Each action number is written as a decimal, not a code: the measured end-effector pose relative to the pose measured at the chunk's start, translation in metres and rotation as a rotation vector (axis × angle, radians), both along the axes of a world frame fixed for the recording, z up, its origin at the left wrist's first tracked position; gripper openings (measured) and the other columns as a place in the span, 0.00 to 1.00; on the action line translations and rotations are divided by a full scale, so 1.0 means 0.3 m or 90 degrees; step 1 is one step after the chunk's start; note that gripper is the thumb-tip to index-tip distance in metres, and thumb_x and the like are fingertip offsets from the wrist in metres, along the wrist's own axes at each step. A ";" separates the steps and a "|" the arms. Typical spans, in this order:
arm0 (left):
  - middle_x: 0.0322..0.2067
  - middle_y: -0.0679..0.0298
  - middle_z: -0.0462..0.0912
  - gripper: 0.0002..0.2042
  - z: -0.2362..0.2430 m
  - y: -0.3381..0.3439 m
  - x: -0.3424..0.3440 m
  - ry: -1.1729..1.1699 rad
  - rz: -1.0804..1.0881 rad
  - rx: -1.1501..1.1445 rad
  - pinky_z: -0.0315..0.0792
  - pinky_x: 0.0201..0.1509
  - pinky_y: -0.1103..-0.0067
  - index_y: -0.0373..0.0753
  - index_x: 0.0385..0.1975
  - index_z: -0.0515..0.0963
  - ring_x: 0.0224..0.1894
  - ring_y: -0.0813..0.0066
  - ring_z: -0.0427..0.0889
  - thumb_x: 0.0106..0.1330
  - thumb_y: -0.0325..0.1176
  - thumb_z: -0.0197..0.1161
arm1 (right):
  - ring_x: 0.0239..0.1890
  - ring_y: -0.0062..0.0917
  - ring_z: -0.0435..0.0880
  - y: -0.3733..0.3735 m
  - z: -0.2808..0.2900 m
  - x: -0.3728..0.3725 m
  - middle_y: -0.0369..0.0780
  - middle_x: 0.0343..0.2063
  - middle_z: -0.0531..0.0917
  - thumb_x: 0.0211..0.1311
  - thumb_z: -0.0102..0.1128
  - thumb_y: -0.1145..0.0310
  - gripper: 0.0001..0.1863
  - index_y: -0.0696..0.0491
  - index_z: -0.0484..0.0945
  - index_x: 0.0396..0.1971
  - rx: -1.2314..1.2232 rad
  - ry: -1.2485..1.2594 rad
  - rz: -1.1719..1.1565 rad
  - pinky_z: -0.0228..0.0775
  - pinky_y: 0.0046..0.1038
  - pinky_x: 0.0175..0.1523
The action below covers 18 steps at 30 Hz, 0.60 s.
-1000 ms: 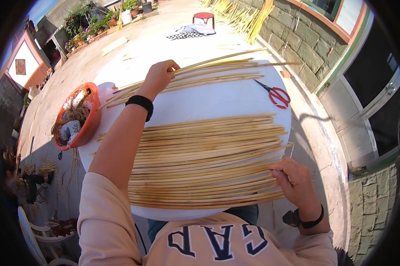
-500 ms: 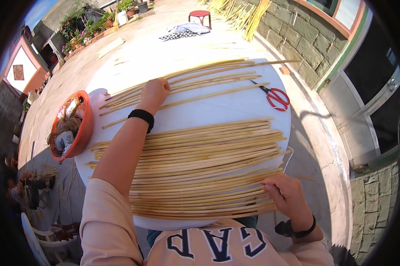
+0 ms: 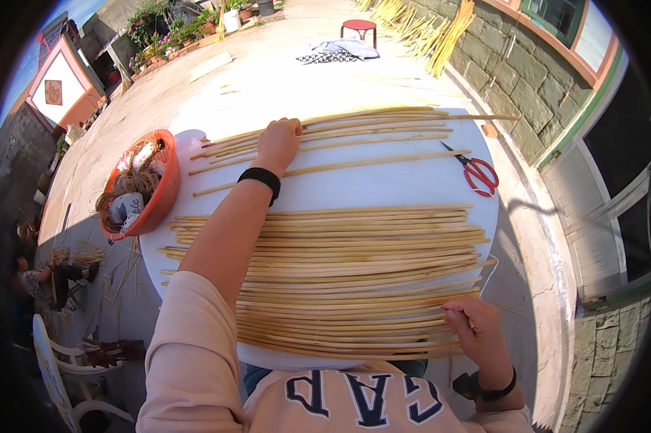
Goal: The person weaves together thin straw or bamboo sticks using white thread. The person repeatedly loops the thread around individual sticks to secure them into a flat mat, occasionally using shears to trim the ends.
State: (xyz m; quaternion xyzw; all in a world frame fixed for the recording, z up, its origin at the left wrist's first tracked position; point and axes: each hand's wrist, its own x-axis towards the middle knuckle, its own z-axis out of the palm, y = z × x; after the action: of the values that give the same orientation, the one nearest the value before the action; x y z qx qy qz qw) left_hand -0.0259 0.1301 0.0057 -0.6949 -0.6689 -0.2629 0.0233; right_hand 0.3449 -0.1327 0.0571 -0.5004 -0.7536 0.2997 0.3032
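- The left hand reaches over the loose pale stalks on the far side of the white table; its fingers curl down, but I cannot tell whether they pinch any.
- The right hand is at the right ends of the near row of stalks, perhaps to steady them; its thumb and forefinger sit close, the pinch unclear.
- One single stalk lies between both groups.
- Red-handled scissors rest rightward, apparently within reach.
- An orange basket stands left, seemingly clear of the stalks.
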 end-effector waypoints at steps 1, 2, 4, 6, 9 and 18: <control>0.34 0.58 0.81 0.06 -0.004 -0.002 0.002 0.019 0.008 -0.009 0.72 0.45 0.70 0.38 0.31 0.79 0.40 0.61 0.79 0.53 0.24 0.61 | 0.23 0.30 0.78 -0.002 0.001 -0.005 0.42 0.23 0.79 0.57 0.58 0.77 0.03 0.59 0.78 0.31 -0.010 0.002 -0.006 0.69 0.25 0.27; 0.35 0.58 0.81 0.07 -0.007 0.001 0.009 0.033 0.016 -0.022 0.72 0.46 0.69 0.38 0.32 0.79 0.42 0.60 0.78 0.53 0.24 0.60 | 0.22 0.29 0.78 -0.003 0.002 -0.009 0.41 0.22 0.78 0.58 0.58 0.77 0.03 0.59 0.78 0.31 -0.030 0.014 -0.021 0.68 0.25 0.27; 0.36 0.58 0.81 0.07 -0.010 -0.002 -0.007 0.038 0.021 -0.040 0.72 0.47 0.69 0.38 0.32 0.79 0.42 0.59 0.78 0.54 0.24 0.59 | 0.21 0.28 0.78 -0.009 0.006 -0.015 0.41 0.22 0.78 0.58 0.58 0.77 0.03 0.59 0.78 0.31 -0.047 0.008 -0.029 0.68 0.25 0.26; 0.36 0.58 0.81 0.07 -0.017 0.008 -0.005 0.019 0.008 -0.051 0.72 0.46 0.69 0.38 0.32 0.79 0.41 0.59 0.79 0.54 0.24 0.58 | 0.21 0.27 0.77 -0.012 0.009 -0.017 0.41 0.21 0.78 0.58 0.57 0.77 0.03 0.59 0.78 0.31 -0.057 0.003 -0.040 0.68 0.25 0.26; 0.33 0.57 0.82 0.06 -0.016 0.016 -0.016 -0.027 0.000 -0.012 0.73 0.42 0.70 0.38 0.31 0.79 0.37 0.60 0.80 0.54 0.23 0.57 | 0.21 0.28 0.77 -0.013 0.006 -0.011 0.41 0.21 0.78 0.57 0.57 0.78 0.03 0.59 0.77 0.31 -0.028 -0.005 -0.027 0.68 0.25 0.26; 0.28 0.57 0.82 0.03 0.010 -0.021 -0.001 -0.108 -0.086 -0.154 0.73 0.37 0.72 0.37 0.26 0.79 0.31 0.62 0.80 0.51 0.23 0.61 | 0.21 0.29 0.77 0.002 -0.014 -0.020 0.41 0.20 0.78 0.58 0.57 0.78 0.03 0.60 0.77 0.31 0.006 0.008 0.003 0.67 0.25 0.26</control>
State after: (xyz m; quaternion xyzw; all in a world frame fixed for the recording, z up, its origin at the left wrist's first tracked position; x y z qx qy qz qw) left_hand -0.0262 0.1236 0.0086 -0.7115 -0.6469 -0.2392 -0.1349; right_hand 0.3389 -0.1320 0.0530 -0.4955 -0.7543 0.2998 0.3094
